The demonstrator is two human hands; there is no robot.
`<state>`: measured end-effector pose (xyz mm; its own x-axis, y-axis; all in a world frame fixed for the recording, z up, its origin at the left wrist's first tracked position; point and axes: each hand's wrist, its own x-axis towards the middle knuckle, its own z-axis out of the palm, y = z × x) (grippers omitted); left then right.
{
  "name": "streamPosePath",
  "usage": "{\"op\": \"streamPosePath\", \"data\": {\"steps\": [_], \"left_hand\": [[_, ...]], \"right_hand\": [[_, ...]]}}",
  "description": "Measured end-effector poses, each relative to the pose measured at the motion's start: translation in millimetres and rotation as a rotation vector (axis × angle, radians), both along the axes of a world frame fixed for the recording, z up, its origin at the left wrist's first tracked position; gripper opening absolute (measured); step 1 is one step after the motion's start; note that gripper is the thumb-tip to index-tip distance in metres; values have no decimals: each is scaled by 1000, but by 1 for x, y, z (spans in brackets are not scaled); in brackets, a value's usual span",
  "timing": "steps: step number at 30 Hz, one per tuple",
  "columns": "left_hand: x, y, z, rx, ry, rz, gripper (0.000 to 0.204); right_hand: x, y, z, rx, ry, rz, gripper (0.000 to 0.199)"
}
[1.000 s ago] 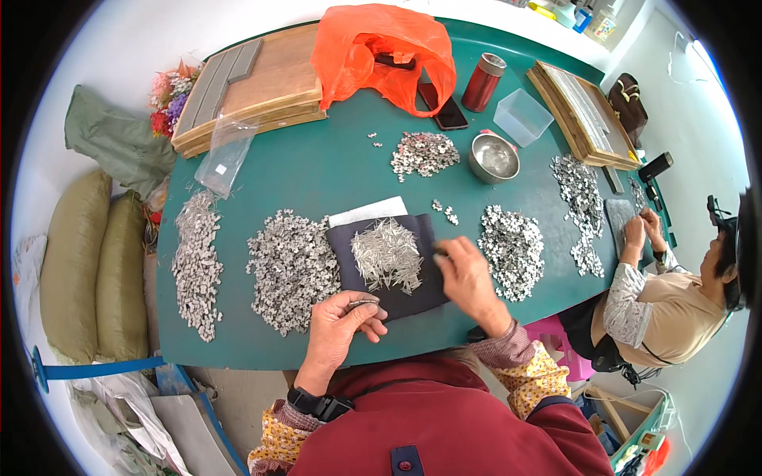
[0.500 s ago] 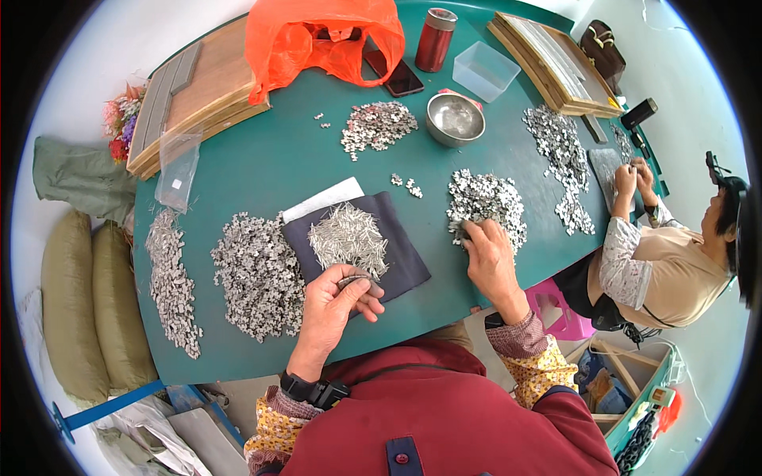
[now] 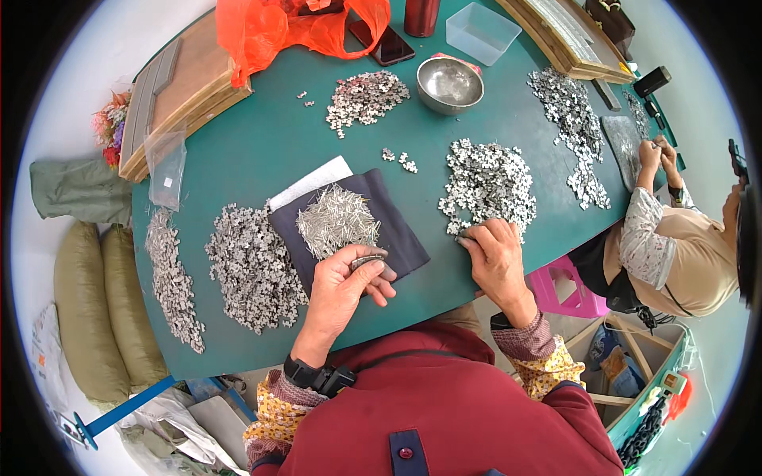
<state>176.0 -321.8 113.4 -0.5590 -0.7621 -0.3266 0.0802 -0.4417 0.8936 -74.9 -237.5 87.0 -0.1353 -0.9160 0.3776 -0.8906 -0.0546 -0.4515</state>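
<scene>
My left hand [image 3: 337,289] is closed on a short dark metal strip [image 3: 367,260], held between thumb and fingers at the near edge of a heap of thin silvery pins [image 3: 337,222]. Those pins lie on a dark folded cloth [image 3: 401,226]. Over to the right, my right hand [image 3: 498,258] rests at the near edge of a pile of small silvery metal pieces [image 3: 488,182] with notched outlines. Its thumb and forefinger are pinched together; whatever is between them is too small to make out.
More piles of small metal pieces lie left [image 3: 254,270], far left [image 3: 171,278] and at the back [image 3: 365,99]. A metal bowl [image 3: 450,83], clear plastic box [image 3: 482,33] and phone [image 3: 393,46] stand beyond. At the right, another person [image 3: 675,246] works at the table.
The view has shifted, so the table's far side sits higher. My right fingers have drawn back from the pile toward its near edge. My left hand still holds the strip by the pins.
</scene>
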Motion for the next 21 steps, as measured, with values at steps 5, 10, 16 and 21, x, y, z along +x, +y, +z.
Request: {"op": "streamPosePath", "data": {"steps": [5, 10, 16, 21], "left_hand": [[-3, -3, -4, 2, 2, -18, 17], [-5, -4, -1, -2, -2, -35, 17], [-3, -4, -5, 9, 0, -25, 16], [-3, -4, -9, -4, -10, -27, 16]], "right_hand": [[10, -13, -2, -31, 63, -66, 12], [13, -21, 1, -36, 99, -4, 14], [14, -5, 6, 32, 114, 134, 14], [8, 5, 4, 15, 70, 73, 14]]}}
